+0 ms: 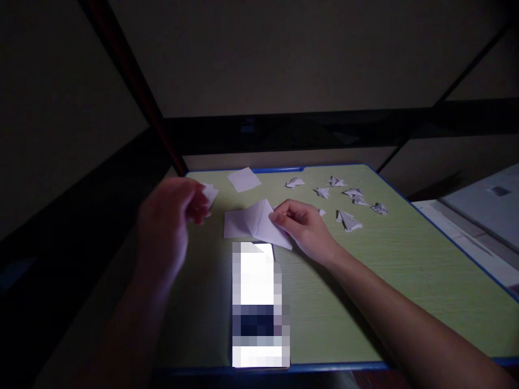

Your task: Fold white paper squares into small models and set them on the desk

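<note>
My right hand rests on the green table with its fingers curled onto the edge of a partly folded white paper sheet. My left hand is raised at the table's left, blurred, its fingers closed around a small white piece of paper. A lit phone lies flat just below the sheet, between my forearms.
Another flat white square of paper lies near the far edge. Several small folded paper figures are scattered at the far right. The table has a blue rim. Dark bars and a wall stand behind it.
</note>
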Tool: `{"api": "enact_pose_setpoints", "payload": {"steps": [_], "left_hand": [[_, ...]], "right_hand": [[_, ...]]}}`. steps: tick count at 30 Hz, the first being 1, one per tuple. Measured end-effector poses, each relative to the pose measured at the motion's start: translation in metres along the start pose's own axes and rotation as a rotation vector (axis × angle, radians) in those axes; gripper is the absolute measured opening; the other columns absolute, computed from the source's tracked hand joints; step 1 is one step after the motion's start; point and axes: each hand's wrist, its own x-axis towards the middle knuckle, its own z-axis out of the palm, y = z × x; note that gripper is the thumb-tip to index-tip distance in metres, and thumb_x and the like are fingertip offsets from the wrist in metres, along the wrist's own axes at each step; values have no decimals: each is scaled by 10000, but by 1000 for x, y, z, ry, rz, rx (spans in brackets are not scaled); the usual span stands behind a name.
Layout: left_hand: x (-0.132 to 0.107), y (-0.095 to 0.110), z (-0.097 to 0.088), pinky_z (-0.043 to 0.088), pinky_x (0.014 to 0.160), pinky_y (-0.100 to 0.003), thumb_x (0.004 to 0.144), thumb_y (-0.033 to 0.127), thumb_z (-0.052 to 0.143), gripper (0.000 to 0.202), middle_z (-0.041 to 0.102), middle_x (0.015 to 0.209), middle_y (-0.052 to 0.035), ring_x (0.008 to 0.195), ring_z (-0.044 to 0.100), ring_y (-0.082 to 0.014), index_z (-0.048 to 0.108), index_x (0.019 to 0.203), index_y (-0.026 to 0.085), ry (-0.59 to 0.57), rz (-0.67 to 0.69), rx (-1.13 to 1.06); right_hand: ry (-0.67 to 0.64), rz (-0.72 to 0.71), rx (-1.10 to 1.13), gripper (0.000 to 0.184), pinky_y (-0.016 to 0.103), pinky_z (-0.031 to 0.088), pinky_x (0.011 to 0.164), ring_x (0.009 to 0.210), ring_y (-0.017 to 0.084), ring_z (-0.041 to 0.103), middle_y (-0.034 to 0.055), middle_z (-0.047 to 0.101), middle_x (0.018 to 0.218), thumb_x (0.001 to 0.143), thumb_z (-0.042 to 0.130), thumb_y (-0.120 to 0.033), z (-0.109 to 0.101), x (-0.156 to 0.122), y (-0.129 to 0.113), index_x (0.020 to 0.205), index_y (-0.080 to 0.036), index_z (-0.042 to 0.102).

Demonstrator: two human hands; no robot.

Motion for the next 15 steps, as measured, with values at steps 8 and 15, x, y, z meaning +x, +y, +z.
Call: {"api": "enact_pose_setpoints", "payload": {"steps": [8, 15], "left_hand": [[5, -11, 46, 428, 529, -225, 821, 390, 571, 260, 641, 747, -39, 620, 554, -121, 638, 845, 140, -331, -75, 32], [-10, -26, 53, 442, 585, -216, 747, 273, 620, 119, 632, 706, -5, 663, 569, -110, 619, 768, 156, -327, -80, -165]], "right_hand": [[4, 7, -26, 244, 237, 246, 451, 480, 76, 371, -53, 456, 538, 790, 648, -364, -3, -1, -1, 680, -156, 586], [-65, 32, -49, 287, 232, 261, 434, 483, 84, 385, -39, 471, 549, 785, 657, -422, 1, -7, 1, 697, -157, 592]]}}
